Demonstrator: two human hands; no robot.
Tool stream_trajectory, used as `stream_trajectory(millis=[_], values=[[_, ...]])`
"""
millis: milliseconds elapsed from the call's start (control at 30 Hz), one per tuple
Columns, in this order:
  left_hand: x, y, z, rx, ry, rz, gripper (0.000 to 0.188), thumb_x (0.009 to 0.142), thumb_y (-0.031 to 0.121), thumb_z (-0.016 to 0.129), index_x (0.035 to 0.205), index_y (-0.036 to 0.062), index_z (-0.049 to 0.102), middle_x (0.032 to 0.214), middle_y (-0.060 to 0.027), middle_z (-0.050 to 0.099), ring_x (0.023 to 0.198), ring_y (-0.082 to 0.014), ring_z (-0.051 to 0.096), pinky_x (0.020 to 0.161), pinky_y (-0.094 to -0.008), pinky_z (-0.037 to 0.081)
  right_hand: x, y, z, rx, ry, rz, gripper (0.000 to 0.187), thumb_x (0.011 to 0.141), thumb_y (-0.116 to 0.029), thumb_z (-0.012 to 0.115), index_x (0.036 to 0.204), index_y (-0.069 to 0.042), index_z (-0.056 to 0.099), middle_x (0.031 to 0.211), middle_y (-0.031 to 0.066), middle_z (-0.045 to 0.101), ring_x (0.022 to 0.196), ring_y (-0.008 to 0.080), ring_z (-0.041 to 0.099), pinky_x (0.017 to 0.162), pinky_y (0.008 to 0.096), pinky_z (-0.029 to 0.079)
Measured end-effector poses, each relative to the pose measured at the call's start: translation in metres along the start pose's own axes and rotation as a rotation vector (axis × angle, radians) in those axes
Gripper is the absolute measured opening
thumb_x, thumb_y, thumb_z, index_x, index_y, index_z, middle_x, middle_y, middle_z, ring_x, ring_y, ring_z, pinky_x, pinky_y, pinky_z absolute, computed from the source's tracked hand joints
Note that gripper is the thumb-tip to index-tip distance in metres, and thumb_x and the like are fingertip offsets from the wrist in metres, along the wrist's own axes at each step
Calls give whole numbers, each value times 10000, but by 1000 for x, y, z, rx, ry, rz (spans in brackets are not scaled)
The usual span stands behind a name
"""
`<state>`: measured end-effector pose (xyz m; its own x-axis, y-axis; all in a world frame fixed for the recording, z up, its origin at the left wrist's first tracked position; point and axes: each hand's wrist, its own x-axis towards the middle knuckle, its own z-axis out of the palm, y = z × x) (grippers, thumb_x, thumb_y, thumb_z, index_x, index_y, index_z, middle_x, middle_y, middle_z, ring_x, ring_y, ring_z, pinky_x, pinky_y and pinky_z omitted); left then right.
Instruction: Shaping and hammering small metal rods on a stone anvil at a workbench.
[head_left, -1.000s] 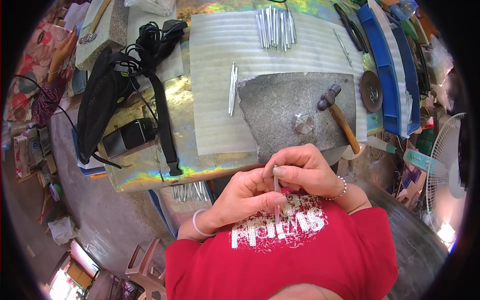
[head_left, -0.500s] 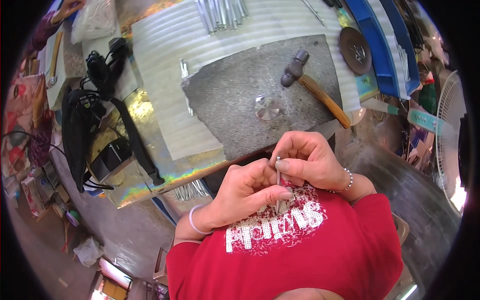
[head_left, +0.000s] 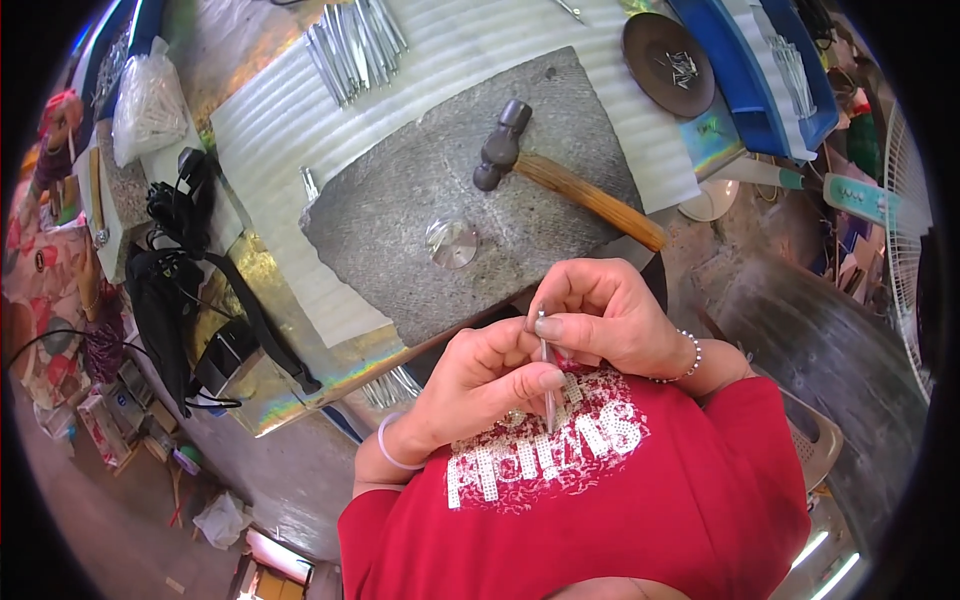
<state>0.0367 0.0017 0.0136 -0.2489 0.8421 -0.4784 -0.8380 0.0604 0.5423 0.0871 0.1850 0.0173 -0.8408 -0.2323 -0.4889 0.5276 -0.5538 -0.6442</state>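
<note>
1. The rod (head_left: 550, 408) is in both hands, off the near edge of the slab (head_left: 390, 180), between it and the person's red shirt (head_left: 600, 540).

2. Right hand (head_left: 600, 315): thumb and forefinger pinch the rod near its upper end, on the side nearest the slab. A small bright tip shows past the thumb.

3. Left hand (head_left: 490, 375): it grips the rod lower down, farther from the slab, with the thumb laid across and bent fingers behind. How hard either hand presses, I cannot tell.

4. To handle it well, I would steady the rod with the left thumb and let the right fingertips do the fine work at the tip. A light, even pinch should do; squeezing or pushing sideways could bend so thin a piece or make it slip. Working just off the slab's edge leaves the lower end free, though it should not catch on the shirt.

5. The rod's tip points toward the slab, its other end toward the person's chest. The long axis runs away from the body, leaning slightly left at the slab end. How steeply it tilts up or down is hard to judge.

6. On the slab lie a disc (head_left: 453, 243) and a hammer (head_left: 560, 182), its handle reaching the right edge. Beyond the slab's far edge lies a bundle of rods (head_left: 355, 50).
</note>
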Motion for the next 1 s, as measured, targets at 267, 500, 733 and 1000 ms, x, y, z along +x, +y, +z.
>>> stream_trajectory(millis=[267,500,733,1000], values=[[16,11,-1,-10,-70,58,156,924,156,555,941,3,534,791,-85,655,689,-118,633,601,-228,516,6,-16,-6,88,23,20,83,902,-75,553,939,-3,571,688,22,581,478,19,409,415,174,309],[18,16,-3,-45,-51,115,151,927,152,549,953,5,528,788,-86,658,682,-119,635,598,-227,512,17,-24,-3,67,-14,-4,90,905,-78,549,952,-6,574,756,53,626,498,18,426,423,165,313],[13,16,-10,25,-45,219,188,921,124,546,1016,-34,507,824,-157,645,724,-200,653,649,-297,543,24,-29,4,-30,-70,-42,101,898,-61,562,972,7,573,805,39,625,656,47,548,554,183,416],[0,18,-19,53,-63,245,187,941,139,512,1040,-20,508,832,-132,644,732,-190,651,649,-289,544,31,-33,20,-49,-111,3,100,898,-25,551,979,32,569,838,44,625,705,67,592,624,198,474]])
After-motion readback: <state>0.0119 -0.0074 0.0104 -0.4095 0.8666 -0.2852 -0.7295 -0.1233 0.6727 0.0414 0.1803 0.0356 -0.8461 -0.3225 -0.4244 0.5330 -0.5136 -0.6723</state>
